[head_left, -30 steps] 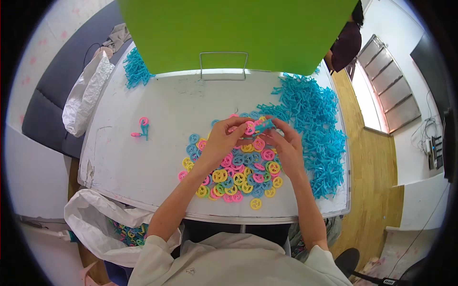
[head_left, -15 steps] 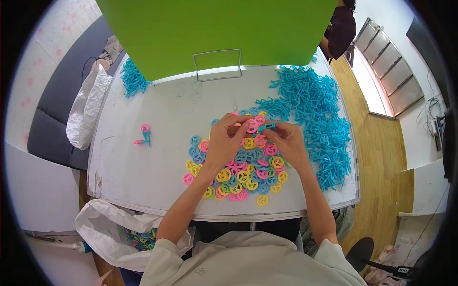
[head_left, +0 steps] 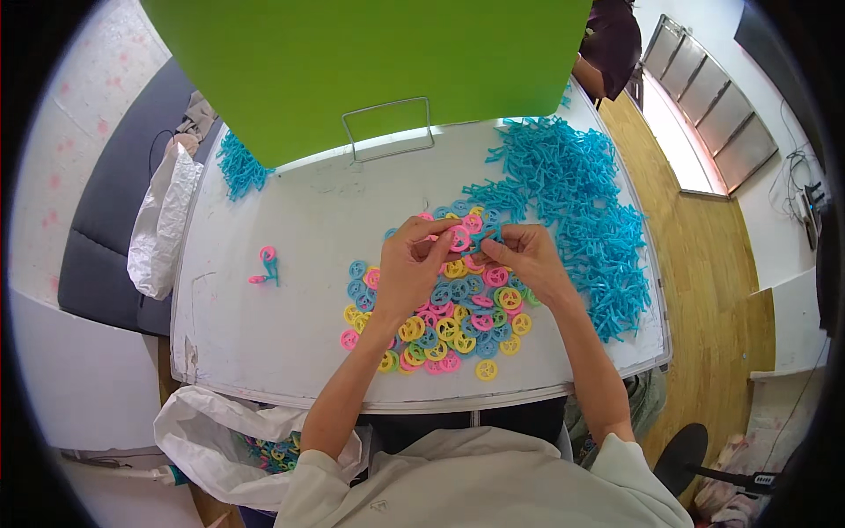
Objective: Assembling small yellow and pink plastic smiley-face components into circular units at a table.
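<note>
Above a loose heap of small plastic wheels (head_left: 447,330) in pink, yellow, blue and green, my two hands meet. My left hand (head_left: 407,273) pinches a pink wheel (head_left: 460,238) between thumb and fingers. In my right hand (head_left: 532,260) is a blue forked plastic piece (head_left: 486,238), held by thumb and fingertips against the wheel's right side. Whether the wheel is fixed on it I cannot tell, as my fingers hide part of the joint. Out to the left on the white table (head_left: 229,343) lies a blue piece with two pink wheels (head_left: 270,268).
A large heap of blue forked pieces (head_left: 576,207) covers the table's right side; a smaller heap (head_left: 240,167) lies far left. A green panel (head_left: 370,62) with a wire bracket (head_left: 387,158) stands at the back. Near left, a white sack (head_left: 198,440) holds coloured parts. Another person (head_left: 610,48) is beyond.
The blue piece in my right hand has turned and sits closer against the pink wheel, with my right fingers more curled. The whole view has shifted and tilted slightly.
</note>
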A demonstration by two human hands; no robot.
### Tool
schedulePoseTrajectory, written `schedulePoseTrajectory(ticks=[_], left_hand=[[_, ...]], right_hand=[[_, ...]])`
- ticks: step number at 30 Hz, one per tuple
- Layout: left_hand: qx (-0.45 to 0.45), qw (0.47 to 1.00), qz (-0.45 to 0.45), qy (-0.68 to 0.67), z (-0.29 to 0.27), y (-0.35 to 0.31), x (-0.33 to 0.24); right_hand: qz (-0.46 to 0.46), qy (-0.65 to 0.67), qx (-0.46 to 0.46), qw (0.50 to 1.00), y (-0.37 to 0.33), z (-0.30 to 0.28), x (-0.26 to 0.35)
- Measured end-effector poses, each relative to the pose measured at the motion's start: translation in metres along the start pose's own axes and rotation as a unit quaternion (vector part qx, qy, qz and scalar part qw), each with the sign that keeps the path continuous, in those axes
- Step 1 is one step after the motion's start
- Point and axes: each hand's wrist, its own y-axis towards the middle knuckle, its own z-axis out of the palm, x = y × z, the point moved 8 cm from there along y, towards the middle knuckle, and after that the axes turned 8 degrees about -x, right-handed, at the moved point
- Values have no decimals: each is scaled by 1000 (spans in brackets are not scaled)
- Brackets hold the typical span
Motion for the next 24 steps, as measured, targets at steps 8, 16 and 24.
schedulePoseTrajectory(ticks=[8,16,24], left_hand=[[12,997,31,74,3,-3,-7],[-10,999,-35,10,-3,-1,5],[7,999,-36,19,-2,-3,4]], right_hand=[[23,23,17,999,3,-2,-8],[20,24,16,999,-1,5,-5],[58,83,-2,995,0,1,-13]])
